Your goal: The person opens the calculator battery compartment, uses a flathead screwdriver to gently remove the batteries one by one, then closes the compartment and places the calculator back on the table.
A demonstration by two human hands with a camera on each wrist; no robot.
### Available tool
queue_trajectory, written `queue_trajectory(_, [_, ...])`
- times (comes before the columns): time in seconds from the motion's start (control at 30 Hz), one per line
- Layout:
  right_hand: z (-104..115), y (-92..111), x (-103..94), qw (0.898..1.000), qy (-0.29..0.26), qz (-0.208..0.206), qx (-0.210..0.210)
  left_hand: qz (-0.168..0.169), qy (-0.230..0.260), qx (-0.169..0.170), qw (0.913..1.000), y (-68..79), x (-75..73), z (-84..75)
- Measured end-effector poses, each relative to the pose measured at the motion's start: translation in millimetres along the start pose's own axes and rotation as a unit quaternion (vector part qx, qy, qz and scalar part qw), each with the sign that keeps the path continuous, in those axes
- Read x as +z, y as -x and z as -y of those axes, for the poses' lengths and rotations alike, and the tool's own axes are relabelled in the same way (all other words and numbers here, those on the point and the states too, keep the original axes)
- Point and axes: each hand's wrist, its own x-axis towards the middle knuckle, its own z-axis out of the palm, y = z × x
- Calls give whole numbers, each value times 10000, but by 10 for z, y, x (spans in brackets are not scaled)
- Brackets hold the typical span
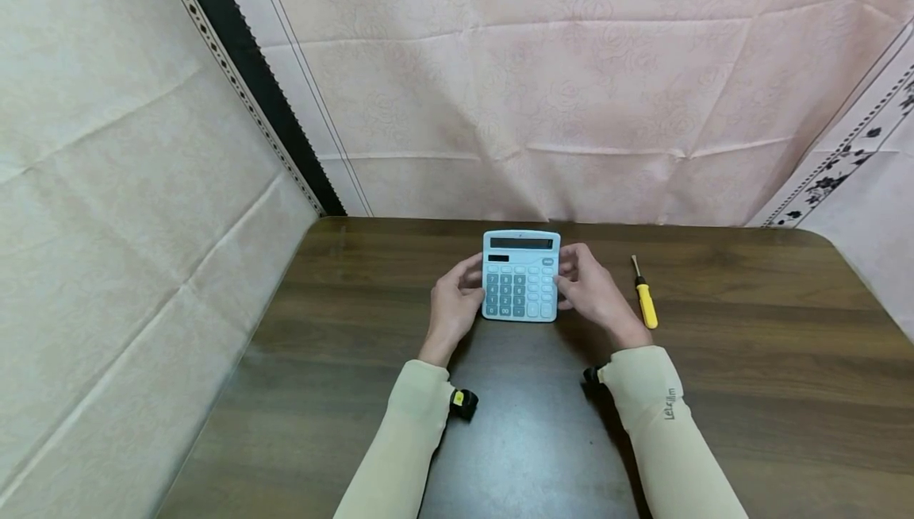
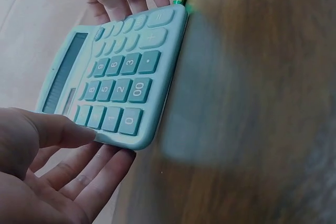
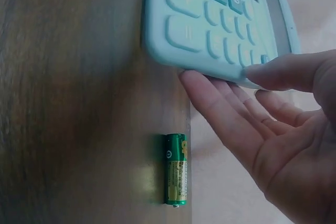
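Observation:
A light blue calculator [image 1: 520, 274] faces up toward the head camera, with its dark display at the far end. My left hand [image 1: 455, 302] holds its left edge, thumb on the front and fingers underneath, as the left wrist view shows [image 2: 68, 166]. On the opposite edge, my right hand [image 1: 591, 290] grips it the same way, its thumb near the side keys in the right wrist view. A green and gold battery [image 3: 176, 169] lies on the table beside my right hand; in the head view that hand hides it.
A screwdriver [image 1: 646, 302] with a yellow handle lies on the wooden table [image 1: 771, 360], to the right of my right hand. Pale patterned cloth [image 1: 571, 90] hangs behind the table's far edge, and more cloth [image 1: 128, 249] covers the left side.

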Motion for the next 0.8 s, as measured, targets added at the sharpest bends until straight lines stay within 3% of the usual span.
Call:
queue_trajectory(0.47, [-1, -14, 38, 9989, 345, 98, 285, -30, -442, -173, 9989, 19, 48, 16])
queue_trajectory(0.8, [12, -10, 40, 9977, 551, 194, 356, 42, -506, -217, 9985, 27, 60, 14])
